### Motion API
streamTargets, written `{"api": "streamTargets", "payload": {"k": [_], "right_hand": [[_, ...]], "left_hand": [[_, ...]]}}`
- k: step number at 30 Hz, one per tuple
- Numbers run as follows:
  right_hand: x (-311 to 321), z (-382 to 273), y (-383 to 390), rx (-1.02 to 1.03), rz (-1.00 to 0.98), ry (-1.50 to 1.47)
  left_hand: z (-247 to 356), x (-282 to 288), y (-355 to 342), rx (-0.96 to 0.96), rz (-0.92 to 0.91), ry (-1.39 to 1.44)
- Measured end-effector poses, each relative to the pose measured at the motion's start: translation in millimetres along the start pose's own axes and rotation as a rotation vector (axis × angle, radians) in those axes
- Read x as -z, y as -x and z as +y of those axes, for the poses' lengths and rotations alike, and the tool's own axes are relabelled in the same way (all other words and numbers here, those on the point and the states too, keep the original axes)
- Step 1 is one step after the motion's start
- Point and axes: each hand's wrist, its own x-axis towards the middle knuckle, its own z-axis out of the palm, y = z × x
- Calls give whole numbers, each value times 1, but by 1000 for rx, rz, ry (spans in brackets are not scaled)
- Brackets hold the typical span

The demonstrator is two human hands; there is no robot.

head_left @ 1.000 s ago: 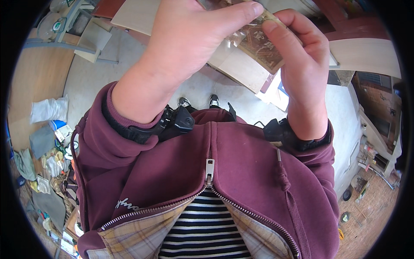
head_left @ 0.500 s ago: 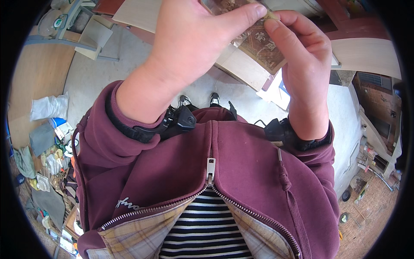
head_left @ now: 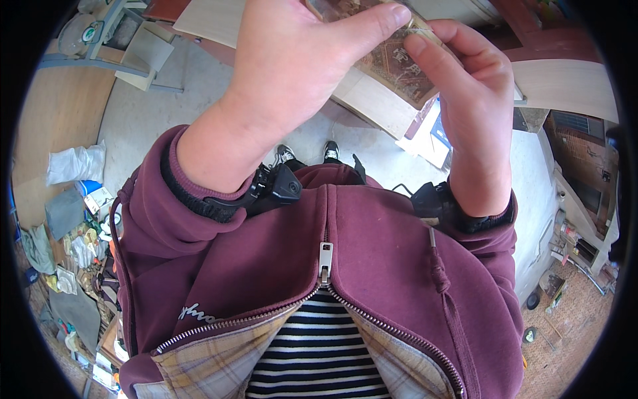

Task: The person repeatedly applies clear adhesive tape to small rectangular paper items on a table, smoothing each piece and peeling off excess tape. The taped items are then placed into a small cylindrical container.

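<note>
A flat rectangular packet (head_left: 397,72), brown with gold print and a glossy clear surface, is held up at the top of the view. My left hand (head_left: 286,80) grips it from the left, thumb stretched across its face; the other left fingers are out of sight. My right hand (head_left: 475,86) pinches near the packet's right edge, thumb and bent forefinger together beside the left thumb's tip. A thin shiny sliver shows between the two thumbs. Whether the right fingers hold the packet's edge or its clear wrap is too small to tell.
Pale tabletops (head_left: 375,106) lie beyond and below my hands, with white-and-blue paper (head_left: 435,136) on one corner. A grey-framed chair (head_left: 143,60) stands far left. Bags and clutter (head_left: 80,246) cover the left side; wooden furniture (head_left: 578,153) is at right.
My right hand has shifted slightly to the right, and its thumb sits a little lower on the packet. The packet has tilted slightly. My left hand is nearly still.
</note>
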Motion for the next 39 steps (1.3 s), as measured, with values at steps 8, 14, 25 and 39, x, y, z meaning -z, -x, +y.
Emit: {"api": "streamTargets", "payload": {"k": [8,14,25,39], "right_hand": [[3,1,1,-30,18,2],[14,12,-3,-6,-22,-170],[18,16,-2,24,-32,-217],[21,16,-1,56,-52,-234]], "left_hand": [[3,1,-3,9,-39,-33],[9,-2,0,40,-52,-24],[0,-6,-4,-159,-54,-149],[-10,-13,-2,-328,-7,-170]]}}
